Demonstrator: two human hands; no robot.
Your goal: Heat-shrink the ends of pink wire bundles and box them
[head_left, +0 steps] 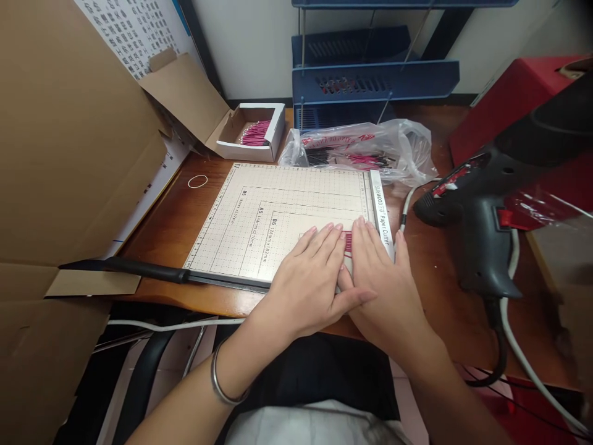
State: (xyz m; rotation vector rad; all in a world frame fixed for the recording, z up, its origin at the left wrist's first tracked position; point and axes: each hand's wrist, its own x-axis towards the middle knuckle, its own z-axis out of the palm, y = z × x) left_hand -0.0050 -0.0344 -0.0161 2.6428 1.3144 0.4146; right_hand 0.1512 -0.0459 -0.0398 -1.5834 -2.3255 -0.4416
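Observation:
A paper cutter (222,228) with a cream gridded board lies on the wooden desk, its black handle (148,270) pointing left along the near edge. My left hand (308,278) rests palm down on the board's right part, fingers stretched and side by side. Close beside it my right hand (382,272) also lies flat, by the cutter's white end strip (380,210). My left thumb crosses over the right hand. Between the fingers shows a row of thin magenta strands, perhaps wires (348,243); the hands cover the rest of them.
Behind the cutter are an open white box (278,136) of magenta strands and a clear plastic bag (407,148) with black and magenta ones. A heat gun (482,235) with a white cord stands right. Cardboard (69,154) walls the left; a rubber band (197,181) lies nearby.

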